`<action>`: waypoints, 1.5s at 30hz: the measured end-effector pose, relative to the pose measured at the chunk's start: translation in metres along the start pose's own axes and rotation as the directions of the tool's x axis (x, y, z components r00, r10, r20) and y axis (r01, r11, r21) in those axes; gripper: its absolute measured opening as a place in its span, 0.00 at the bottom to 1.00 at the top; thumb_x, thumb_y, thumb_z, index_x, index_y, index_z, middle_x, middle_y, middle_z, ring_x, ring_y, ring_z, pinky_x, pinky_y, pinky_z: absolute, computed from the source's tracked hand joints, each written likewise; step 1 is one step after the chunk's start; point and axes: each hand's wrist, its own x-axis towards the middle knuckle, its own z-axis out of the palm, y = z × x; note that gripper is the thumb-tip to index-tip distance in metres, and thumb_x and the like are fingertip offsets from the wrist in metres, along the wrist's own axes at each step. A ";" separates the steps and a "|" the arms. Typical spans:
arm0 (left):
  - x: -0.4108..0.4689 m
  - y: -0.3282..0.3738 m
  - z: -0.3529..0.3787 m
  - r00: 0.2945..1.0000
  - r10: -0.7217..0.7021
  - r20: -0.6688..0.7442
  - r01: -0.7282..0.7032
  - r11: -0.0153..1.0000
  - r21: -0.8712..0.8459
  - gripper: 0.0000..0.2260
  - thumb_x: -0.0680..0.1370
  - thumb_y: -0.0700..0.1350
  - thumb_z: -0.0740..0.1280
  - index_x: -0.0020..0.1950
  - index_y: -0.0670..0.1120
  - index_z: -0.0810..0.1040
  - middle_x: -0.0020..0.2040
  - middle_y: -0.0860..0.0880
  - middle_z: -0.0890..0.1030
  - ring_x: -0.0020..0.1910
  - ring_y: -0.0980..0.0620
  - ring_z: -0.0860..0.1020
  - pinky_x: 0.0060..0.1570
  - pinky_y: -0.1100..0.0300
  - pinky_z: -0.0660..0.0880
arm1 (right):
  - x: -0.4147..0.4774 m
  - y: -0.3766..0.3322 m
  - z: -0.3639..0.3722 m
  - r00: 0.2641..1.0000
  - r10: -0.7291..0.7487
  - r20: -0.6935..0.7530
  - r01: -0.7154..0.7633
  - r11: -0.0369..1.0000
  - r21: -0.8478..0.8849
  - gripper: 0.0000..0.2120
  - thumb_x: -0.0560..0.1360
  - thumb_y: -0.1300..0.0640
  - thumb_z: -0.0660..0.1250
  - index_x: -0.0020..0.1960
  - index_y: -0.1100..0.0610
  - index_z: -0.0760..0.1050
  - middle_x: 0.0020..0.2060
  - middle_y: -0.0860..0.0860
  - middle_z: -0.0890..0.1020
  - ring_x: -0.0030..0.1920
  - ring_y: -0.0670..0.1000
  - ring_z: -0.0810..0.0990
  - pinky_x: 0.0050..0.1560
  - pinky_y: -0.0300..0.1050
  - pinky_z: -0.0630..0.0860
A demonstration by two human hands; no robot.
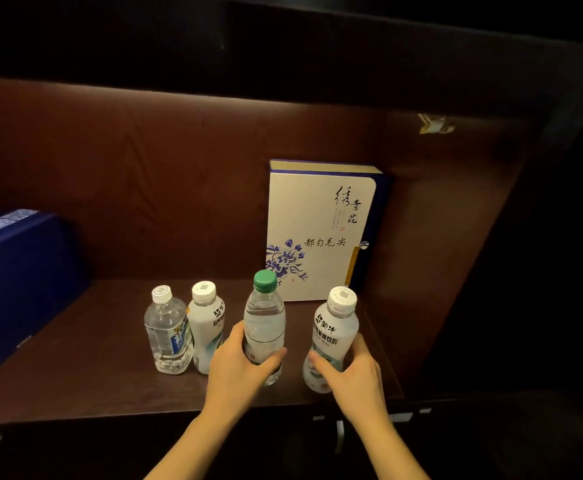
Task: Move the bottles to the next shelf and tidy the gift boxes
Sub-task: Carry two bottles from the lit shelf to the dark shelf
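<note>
Several bottles stand near the front of a dark wooden shelf [85, 382]. My left hand [238, 368] is wrapped around a clear water bottle with a green cap [265, 313]. My right hand [352, 375] grips a white drink bottle with a white cap [335, 330]. To the left stand a clear bottle with a blue label [167, 334] and a second white drink bottle [207, 323], touching each other. A white gift box with blue flowers [318, 233] stands upright against the back wall. A dark blue gift box [13, 271] lies at the left end.
The shelf's right side wall [456, 271] rises close beside the white drink bottle. The underside of an upper shelf [283, 46] hangs over the compartment. White hardware shows on the dark cabinet front [401, 417] below the shelf edge.
</note>
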 end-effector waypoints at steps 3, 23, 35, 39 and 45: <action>-0.015 0.014 -0.006 0.997 0.064 0.040 -0.063 0.998 -0.029 0.24 0.65 0.62 0.77 0.58 0.60 0.74 0.48 0.65 0.82 0.49 0.64 0.81 0.47 0.62 0.78 | -0.025 -0.015 -0.017 0.996 -0.025 -0.085 0.025 1.000 -0.009 0.24 0.67 0.49 0.81 0.57 0.42 0.73 0.48 0.37 0.82 0.49 0.35 0.81 0.46 0.30 0.77; -0.114 0.139 0.076 0.894 0.320 0.312 -0.215 0.920 -0.328 0.25 0.66 0.60 0.77 0.61 0.63 0.74 0.53 0.66 0.82 0.53 0.65 0.81 0.52 0.59 0.80 | -0.174 -0.029 -0.192 0.908 -0.045 -0.416 0.037 0.999 -0.026 0.26 0.67 0.47 0.81 0.62 0.39 0.75 0.54 0.35 0.83 0.54 0.36 0.82 0.48 0.30 0.79; -0.171 0.222 0.216 0.856 0.323 0.404 -0.190 0.923 -0.335 0.25 0.64 0.64 0.78 0.58 0.61 0.75 0.50 0.67 0.82 0.51 0.66 0.81 0.51 0.60 0.80 | -0.192 0.030 -0.342 0.854 -0.034 -0.520 0.009 0.999 -0.052 0.26 0.67 0.47 0.81 0.61 0.39 0.75 0.54 0.36 0.84 0.54 0.38 0.83 0.48 0.33 0.80; -0.177 0.241 0.260 0.857 0.318 0.405 -0.188 0.925 -0.329 0.26 0.64 0.63 0.77 0.60 0.62 0.75 0.51 0.67 0.82 0.52 0.68 0.80 0.51 0.62 0.80 | -0.182 0.051 -0.384 0.851 -0.039 -0.524 0.004 0.998 -0.068 0.27 0.67 0.44 0.80 0.62 0.37 0.73 0.55 0.33 0.82 0.55 0.36 0.81 0.48 0.29 0.78; -0.164 0.264 0.309 0.853 0.332 0.404 -0.217 0.927 -0.304 0.23 0.64 0.65 0.77 0.55 0.71 0.71 0.53 0.73 0.78 0.51 0.70 0.78 0.48 0.68 0.77 | -0.154 0.081 -0.424 0.841 -0.021 -0.541 -0.013 0.998 -0.059 0.28 0.65 0.40 0.80 0.62 0.35 0.73 0.56 0.33 0.82 0.56 0.34 0.80 0.49 0.27 0.76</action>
